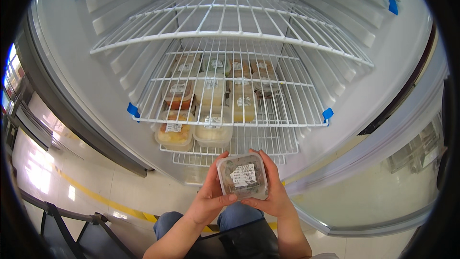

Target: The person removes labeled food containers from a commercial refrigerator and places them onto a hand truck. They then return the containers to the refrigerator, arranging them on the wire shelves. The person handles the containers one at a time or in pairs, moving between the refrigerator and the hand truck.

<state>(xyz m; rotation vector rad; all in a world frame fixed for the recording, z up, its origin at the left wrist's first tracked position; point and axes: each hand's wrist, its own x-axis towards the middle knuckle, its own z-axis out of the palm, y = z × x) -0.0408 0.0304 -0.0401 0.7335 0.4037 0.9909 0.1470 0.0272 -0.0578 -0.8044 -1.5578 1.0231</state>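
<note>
Both my left hand (212, 196) and my right hand (273, 190) hold a lidded plastic food container (242, 176) by its sides, thumbs at its near edge. A printed label lies on its lid, and dark and green food shows through. Beyond it, inside an upright refrigerator, several labelled containers stand in rows on a low wire shelf (267, 142). At the front left are a container of yellow food (175, 137) and a container of pale food (212, 137); a container with red-orange contents (178, 99) is behind them.
Empty white wire shelves (230, 36) span the refrigerator above the containers. Blue tape (327, 115) marks shelf corners. The glass door (359, 201) stands open at the right. At the lower left is a dark-framed object (64, 214) on the tiled floor, near yellow tape (104, 199).
</note>
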